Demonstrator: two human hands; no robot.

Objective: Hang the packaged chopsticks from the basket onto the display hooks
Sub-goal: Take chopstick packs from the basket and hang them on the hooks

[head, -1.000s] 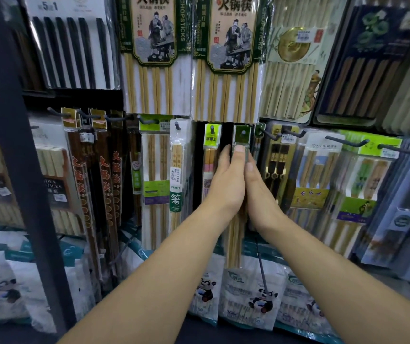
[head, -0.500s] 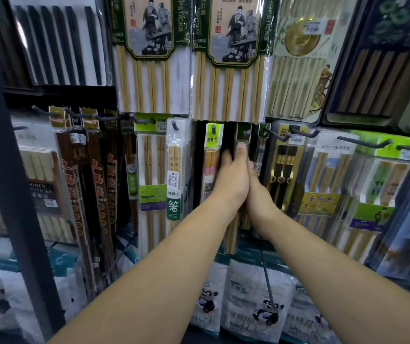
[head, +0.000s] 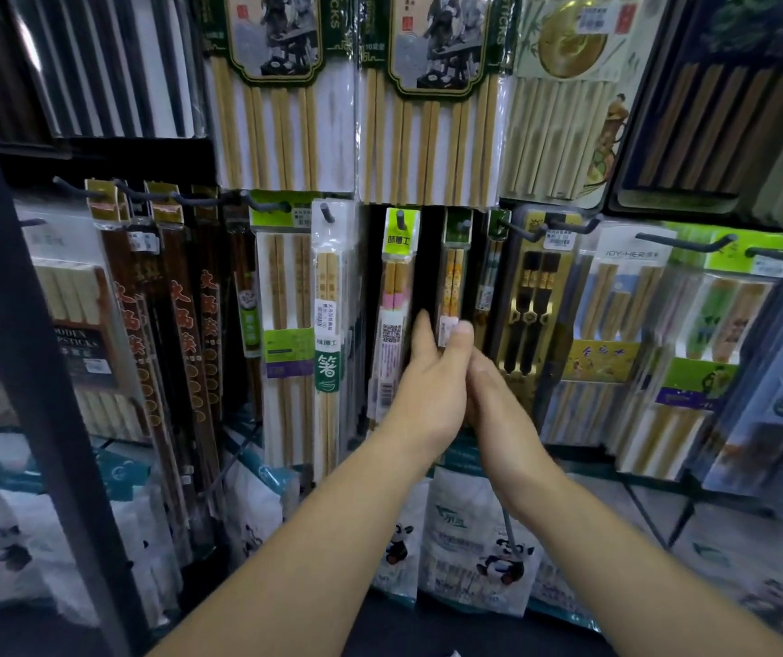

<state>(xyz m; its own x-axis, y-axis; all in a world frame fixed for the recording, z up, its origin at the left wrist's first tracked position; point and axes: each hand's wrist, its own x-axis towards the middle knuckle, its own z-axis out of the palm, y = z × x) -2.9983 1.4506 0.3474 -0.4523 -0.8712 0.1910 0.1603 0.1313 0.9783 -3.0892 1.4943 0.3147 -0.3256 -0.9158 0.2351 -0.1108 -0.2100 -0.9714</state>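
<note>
Green-headed chopstick pack (head: 454, 277) hangs from its hook (head: 464, 225) at twelve o'clock of the hands, which have slid down from its header to its label, left hand (head: 432, 386) straight-fingered against it, right hand (head: 498, 410) pressed alongside, its grip hidden.

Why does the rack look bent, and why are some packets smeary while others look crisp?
Head view: the wide lens tilts the dark post and the outer packs; the edges and the right hand are slightly blurred, while the green-topped pack in the middle is fairly crisp; light glints off the plastic over the black chopsticks top left.
</note>
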